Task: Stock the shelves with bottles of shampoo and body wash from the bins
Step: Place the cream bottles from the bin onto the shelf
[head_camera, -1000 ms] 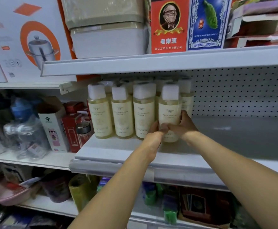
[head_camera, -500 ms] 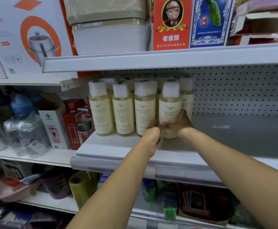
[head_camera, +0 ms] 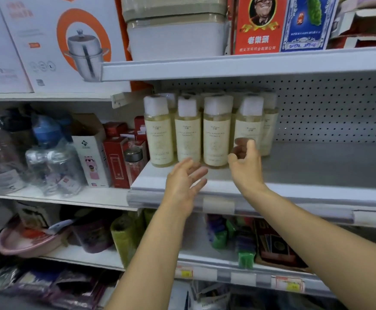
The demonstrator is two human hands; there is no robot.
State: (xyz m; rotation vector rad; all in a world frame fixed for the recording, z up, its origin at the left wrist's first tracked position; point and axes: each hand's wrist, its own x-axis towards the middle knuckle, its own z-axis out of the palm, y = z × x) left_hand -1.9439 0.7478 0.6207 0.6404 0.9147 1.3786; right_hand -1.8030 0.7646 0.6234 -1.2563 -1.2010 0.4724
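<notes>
Several pale yellow bottles point(head_camera: 216, 137) with white caps stand upright in rows at the left end of the grey metal shelf point(head_camera: 316, 168). The rightmost front bottle point(head_camera: 248, 121) stands just behind my right hand point(head_camera: 245, 166), whose fingers are loosely spread in front of its lower part and hold nothing. My left hand point(head_camera: 183, 184) hovers over the shelf's front edge, fingers straight and spread, a little short of the bottles. No bin is in view.
The shelf's right part is bare, backed by pegboard point(head_camera: 330, 113). Boxed goods sit on the shelf above point(head_camera: 249, 66). To the left stand red boxes point(head_camera: 117, 162) and clear plastic bottles point(head_camera: 52, 166). Lower shelves hold sponges, bowls and packets.
Both hands were round the rightmost front bottle; they have let go and drawn back toward me, fingers spread. The bottle stays upright on the shelf.
</notes>
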